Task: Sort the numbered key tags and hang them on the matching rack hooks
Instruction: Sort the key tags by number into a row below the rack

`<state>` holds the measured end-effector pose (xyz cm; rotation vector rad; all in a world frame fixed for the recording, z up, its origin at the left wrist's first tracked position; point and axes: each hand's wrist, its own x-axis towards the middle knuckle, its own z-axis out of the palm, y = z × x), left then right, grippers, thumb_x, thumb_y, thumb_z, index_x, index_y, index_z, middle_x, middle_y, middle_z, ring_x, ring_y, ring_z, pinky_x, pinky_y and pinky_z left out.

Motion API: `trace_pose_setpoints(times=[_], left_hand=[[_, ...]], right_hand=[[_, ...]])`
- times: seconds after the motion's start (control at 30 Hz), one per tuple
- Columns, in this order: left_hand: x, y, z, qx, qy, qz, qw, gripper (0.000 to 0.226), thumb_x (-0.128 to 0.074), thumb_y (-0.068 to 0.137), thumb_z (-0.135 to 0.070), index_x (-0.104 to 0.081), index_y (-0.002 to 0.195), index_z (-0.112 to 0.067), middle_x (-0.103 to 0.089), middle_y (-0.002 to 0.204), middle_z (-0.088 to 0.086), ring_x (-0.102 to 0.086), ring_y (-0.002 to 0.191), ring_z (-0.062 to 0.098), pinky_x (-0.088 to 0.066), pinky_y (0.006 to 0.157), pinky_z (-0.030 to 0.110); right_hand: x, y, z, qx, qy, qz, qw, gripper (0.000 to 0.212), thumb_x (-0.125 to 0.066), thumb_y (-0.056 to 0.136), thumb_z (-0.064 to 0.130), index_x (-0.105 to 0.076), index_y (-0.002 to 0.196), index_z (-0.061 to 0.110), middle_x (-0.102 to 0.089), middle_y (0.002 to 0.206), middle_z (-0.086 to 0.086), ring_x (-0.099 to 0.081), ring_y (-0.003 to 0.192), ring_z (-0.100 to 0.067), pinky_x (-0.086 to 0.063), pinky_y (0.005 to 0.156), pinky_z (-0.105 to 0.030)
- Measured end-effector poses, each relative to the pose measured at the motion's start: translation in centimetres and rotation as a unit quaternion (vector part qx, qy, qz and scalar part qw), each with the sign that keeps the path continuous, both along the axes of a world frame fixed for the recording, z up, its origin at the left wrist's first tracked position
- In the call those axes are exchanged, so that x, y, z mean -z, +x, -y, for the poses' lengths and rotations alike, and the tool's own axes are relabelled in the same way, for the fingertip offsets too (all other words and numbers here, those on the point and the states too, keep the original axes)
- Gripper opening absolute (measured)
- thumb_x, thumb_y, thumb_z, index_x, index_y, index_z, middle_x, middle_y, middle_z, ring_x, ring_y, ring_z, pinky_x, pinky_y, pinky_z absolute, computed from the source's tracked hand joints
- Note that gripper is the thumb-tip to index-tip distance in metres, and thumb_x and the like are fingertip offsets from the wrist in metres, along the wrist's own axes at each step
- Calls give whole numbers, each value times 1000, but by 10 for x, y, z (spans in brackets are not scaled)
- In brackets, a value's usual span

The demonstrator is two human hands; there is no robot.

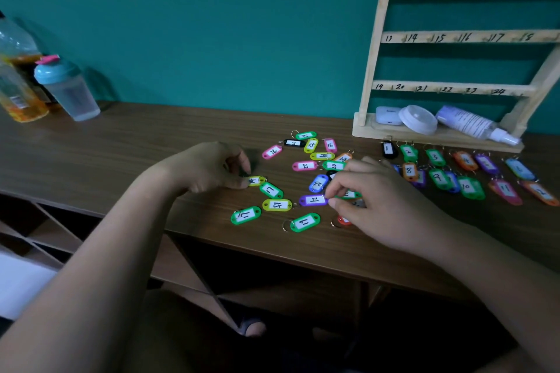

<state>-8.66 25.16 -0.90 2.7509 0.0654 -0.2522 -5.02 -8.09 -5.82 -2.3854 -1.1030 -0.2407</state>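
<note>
Left hand [212,166] is curled, with the thumb tip on the end of the yellow tag [256,181]. I can't tell if that's a real pinch or only a press. Risk: the tag skids out from under the thumb into the green tag [271,190] just beside it.

Between my hands the loose pile [315,157] lies at all angles, some labels upside down to me and the writing small. A misread looks likely, which would send a tag to the wrong hook.

Right hand [378,200]: fingertips clamp the ring end of the purple tag [313,200]. The palm covers other tags, so lifting could snag a ring and drag one off the near edge of the surface [151,136]. Right of that hand the sorted rows [466,172] sit tight, some overlapping. One wrist sweep would scramble them.

Around:
- Far left of the left hand are bottles [18,85] and a shaker cup [66,91], well apart from the tags.
- Up and right of the right hand stands the rack [377,39], with nothing hung on the rails I can see.
- A white lid [418,119] and a spray bottle [466,123] lie on the rack's base under the lowest rail and may crowd tags hung there.
</note>
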Motion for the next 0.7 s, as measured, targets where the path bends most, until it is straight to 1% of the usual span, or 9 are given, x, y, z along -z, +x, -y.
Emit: trace_pose_setpoints(times=[0.1,0.2,0.27,0.33,0.43,0.5,0.57,0.63,0.7], left_hand=[[6,4,2,4,1,19,1000,17,-84,87,-36,-73,100,-36,-69,102,-13,-64,97,8,-49,85,31],[6,5,3,-6,5,17,1000,15,-83,88,-33,-72,98,-33,-70,104,-11,-63,99,9,-50,87,32],[4,5,4,-10,17,40,999,13,-83,88,-32,-72,94,-30,-71,99,-11,-64,96,10,-50,84,32],[2,6,5,-21,10,85,996,13,-84,87,-32,-72,89,-30,-73,93,-11,-66,92,10,-51,82,33],[-1,6,9,-37,-28,145,988,12,-83,84,-27,-72,85,-31,-74,88,-12,-67,89,6,-53,82,32],[-3,5,15,-27,-67,169,983,13,-84,85,-24,-73,86,-31,-75,86,-14,-67,86,3,-51,79,25],[-6,4,27,-8,-110,185,977,13,-85,86,-23,-74,89,-29,-74,85,-13,-66,81,2,-48,74,20],[-8,3,38,19,-150,189,970,12,-85,87,-24,-75,90,-27,-74,87,-9,-66,81,6,-48,74,22],[-8,2,51,53,-182,169,967,10,-84,88,-20,-75,91,-26,-74,89,-3,-66,81,11,-50,77,28]], right_hand=[[-2,-1,0,6,14,-7,1000,7,-73,94,31,-71,90,36,-60,91,20,-51,98,0,-41,93,-41],[-4,1,1,11,30,-14,999,10,-75,93,25,-72,89,34,-60,88,21,-54,94,-3,-46,90,-43],[-6,3,3,17,38,-20,999,14,-76,92,20,-72,89,33,-60,87,20,-57,92,-4,-47,87,-41],[-8,4,6,21,46,-26,998,15,-77,92,18,-73,89,32,-61,87,18,-58,92,-3,-47,85,-36],[-12,6,8,30,60,-32,997,14,-76,93,16,-76,91,29,-62,87,16,-59,91,-2,-47,81,-25],[-14,7,10,40,67,-39,996,14,-74,95,16,-76,94,29,-62,87,16,-59,90,0,-44,77,-17],[-15,9,11,50,77,-47,995,14,-73,95,15,-76,95,29,-63,86,15,-60,89,-1,-41,74,-12],[-15,9,10,51,92,-63,992,13,-73,95,17,-76,98,29,-66,87,15,-62,89,-3,-44,74,-13],[-15,7,9,43,107,-88,989,10,-75,95,24,-76,102,31,-68,89,15,-64,89,-4,-47,76,-18]])
